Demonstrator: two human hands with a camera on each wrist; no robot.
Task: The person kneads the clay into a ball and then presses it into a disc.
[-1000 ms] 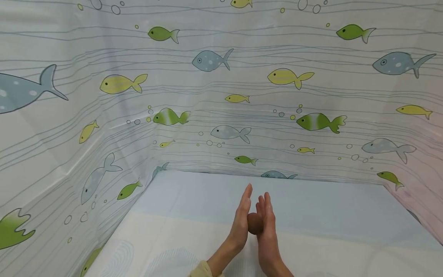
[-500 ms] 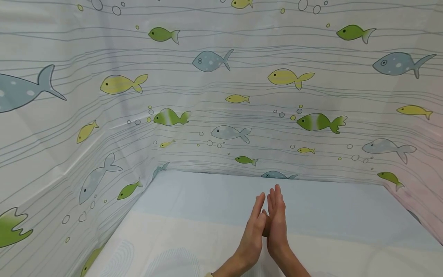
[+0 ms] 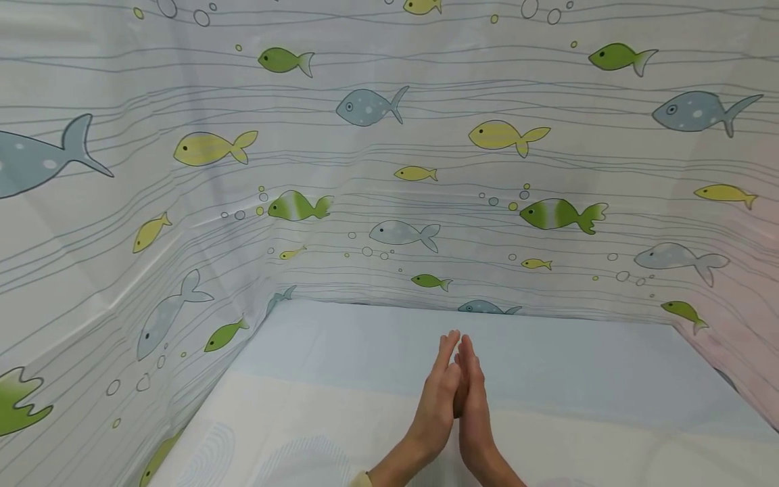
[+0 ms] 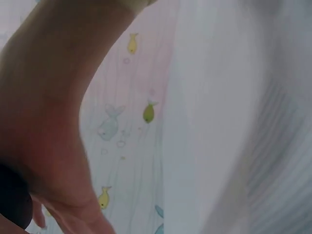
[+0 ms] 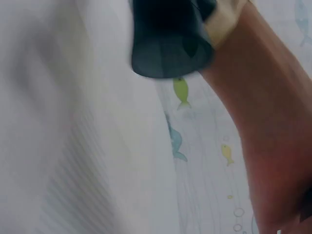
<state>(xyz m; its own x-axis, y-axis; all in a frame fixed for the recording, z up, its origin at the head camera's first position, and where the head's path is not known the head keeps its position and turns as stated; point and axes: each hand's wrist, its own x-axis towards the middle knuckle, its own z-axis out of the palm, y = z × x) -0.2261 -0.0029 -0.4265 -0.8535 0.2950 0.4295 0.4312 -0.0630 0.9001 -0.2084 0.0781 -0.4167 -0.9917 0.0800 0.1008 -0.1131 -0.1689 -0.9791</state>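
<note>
A brown ball [image 3: 460, 399], matte and clay-like, sits between my two palms in the head view, mostly hidden by them. My left hand [image 3: 433, 409] stands upright against one side of it, fingers straight and pointing away from me. Facing it, my right hand [image 3: 477, 412] presses on the other side with straight fingers too. Both hands are above the bed-like surface. In the left wrist view a wrist and part of a hand [image 4: 48, 146] fill the left side. A forearm [image 5: 273, 112] crosses the right side of the right wrist view.
Below the hands spreads a pale blue and white covered surface [image 3: 304, 399] with faint arc patterns. Fish-printed sheeting [image 3: 389, 196] encloses it at the back and sides. A dark cylindrical object [image 5: 170, 44], its kind unclear, shows at the top of the right wrist view.
One second ago more of the ball showed between the palms. Both hands shifted right, then back left, sliding against each other as the palms came closer together around the ball.
</note>
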